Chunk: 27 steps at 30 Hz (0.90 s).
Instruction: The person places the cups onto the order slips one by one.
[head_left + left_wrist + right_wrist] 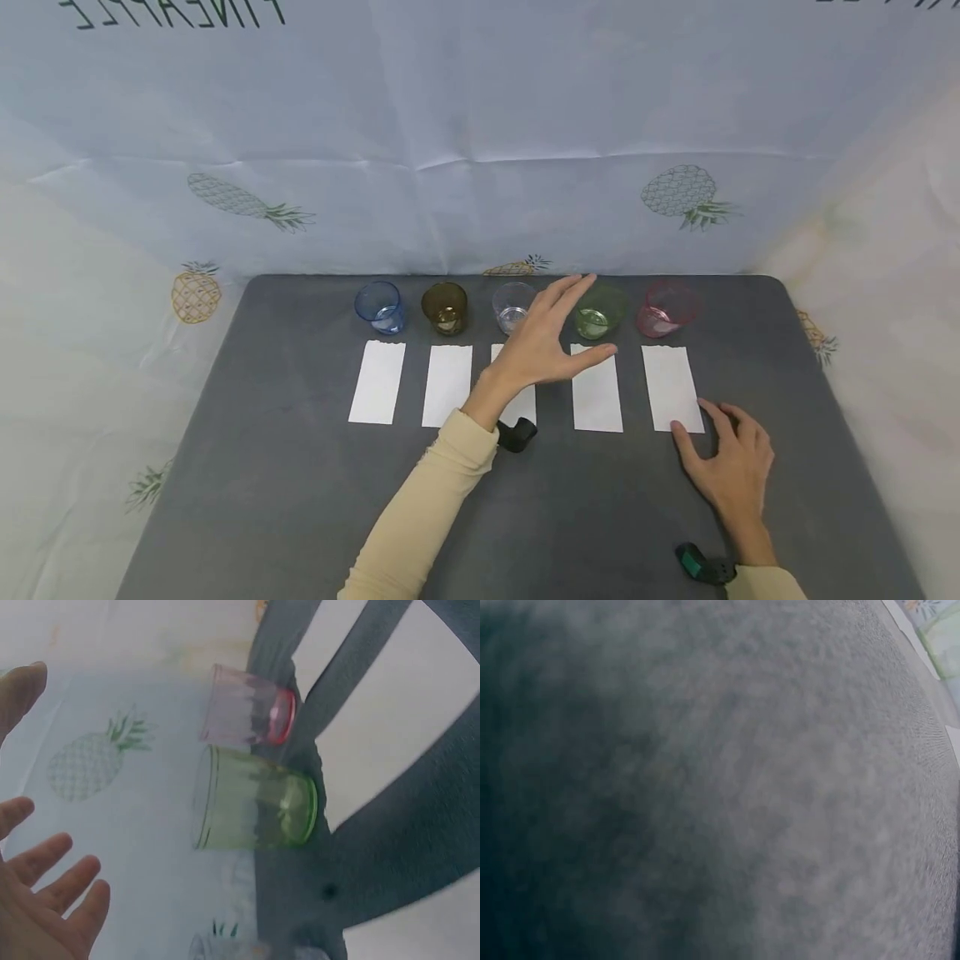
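In the head view my left hand reaches over the row of glasses, fingers spread and thumb apart, holding nothing. Its fingertips overlap the green glass there; the left wrist view has the fingers to the side of the green glass. The clear glass stands behind this hand. A pink glass is at the row's right end. Low on the right, my right hand rests on the table, thumb and index fingertips at the lower corner of the rightmost white paper strip.
A blue glass and a brown glass stand at the left of the row. One white paper strip lies before each glass on the grey table. Behind hangs a white cloth with pineapple drawings.
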Tool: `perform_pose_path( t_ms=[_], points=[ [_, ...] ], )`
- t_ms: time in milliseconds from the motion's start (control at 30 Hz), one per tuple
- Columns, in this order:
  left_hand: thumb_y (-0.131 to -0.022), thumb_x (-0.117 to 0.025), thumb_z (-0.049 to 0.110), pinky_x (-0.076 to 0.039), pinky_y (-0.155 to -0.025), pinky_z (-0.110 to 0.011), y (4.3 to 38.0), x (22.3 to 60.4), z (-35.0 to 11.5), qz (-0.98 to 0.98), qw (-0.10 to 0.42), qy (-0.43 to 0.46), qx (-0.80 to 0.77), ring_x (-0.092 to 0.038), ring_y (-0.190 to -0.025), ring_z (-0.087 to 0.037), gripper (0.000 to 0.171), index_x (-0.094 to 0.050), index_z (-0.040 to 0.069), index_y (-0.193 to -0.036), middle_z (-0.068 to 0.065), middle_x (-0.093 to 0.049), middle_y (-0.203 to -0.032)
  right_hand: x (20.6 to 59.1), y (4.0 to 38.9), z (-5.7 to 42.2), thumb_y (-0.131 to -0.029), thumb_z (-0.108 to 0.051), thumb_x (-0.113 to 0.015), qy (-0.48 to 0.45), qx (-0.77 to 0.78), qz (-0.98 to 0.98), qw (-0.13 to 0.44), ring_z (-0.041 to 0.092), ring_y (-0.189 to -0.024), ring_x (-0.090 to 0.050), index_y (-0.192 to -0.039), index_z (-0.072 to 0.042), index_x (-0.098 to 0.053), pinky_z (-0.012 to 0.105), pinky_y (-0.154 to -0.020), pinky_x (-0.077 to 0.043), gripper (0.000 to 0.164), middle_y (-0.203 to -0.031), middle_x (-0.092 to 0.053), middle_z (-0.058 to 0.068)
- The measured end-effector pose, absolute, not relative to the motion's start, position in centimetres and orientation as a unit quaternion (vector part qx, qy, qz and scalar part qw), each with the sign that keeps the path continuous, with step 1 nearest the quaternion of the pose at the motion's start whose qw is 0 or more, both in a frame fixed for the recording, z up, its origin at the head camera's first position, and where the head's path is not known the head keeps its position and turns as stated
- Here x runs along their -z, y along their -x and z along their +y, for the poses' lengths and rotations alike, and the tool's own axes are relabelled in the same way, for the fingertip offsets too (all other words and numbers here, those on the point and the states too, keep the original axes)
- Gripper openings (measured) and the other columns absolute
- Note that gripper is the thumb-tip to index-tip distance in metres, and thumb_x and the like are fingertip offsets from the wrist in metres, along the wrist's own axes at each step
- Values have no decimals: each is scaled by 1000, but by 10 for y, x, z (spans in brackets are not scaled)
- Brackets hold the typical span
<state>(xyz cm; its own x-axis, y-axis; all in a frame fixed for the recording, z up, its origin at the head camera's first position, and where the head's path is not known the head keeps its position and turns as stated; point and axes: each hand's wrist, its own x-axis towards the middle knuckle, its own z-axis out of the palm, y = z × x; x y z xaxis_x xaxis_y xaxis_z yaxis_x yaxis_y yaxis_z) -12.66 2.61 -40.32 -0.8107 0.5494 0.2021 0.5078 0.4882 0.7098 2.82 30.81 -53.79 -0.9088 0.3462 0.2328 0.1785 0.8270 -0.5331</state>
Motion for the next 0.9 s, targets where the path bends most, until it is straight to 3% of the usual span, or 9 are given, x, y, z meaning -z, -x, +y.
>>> perform_pose_path(
  t_ms=[467,700,900],
  points=[
    [-87,-75,54,-44,-118,-45,161,404,97,866,56,-334,-368,-35,-153,-22,96,-27,23,-163,-6,-33,-165,539,-26,308,-88,-46,-70,154,-249,-946,141,50,-135,-33,-135,-8,-62,72,-109,-22,61,-142,-45,26],
    [-86,-75,58,-48,-114,-35,172,404,124,886,43,-337,-317,-37,-152,-22,97,-29,21,-163,-5,-36,-164,538,-25,307,-89,-48,-69,156,-241,-948,136,50,-134,-33,-136,-7,-61,72,-109,-21,63,-143,-44,27],
    [-86,-73,63,-50,-110,-37,183,407,135,906,55,-340,-248,-38,-152,-22,98,-29,23,-163,-5,-34,-165,538,-25,307,-88,-47,-71,153,-241,-949,135,51,-133,-34,-135,-9,-63,72,-107,-22,62,-142,-45,27]
  ],
)
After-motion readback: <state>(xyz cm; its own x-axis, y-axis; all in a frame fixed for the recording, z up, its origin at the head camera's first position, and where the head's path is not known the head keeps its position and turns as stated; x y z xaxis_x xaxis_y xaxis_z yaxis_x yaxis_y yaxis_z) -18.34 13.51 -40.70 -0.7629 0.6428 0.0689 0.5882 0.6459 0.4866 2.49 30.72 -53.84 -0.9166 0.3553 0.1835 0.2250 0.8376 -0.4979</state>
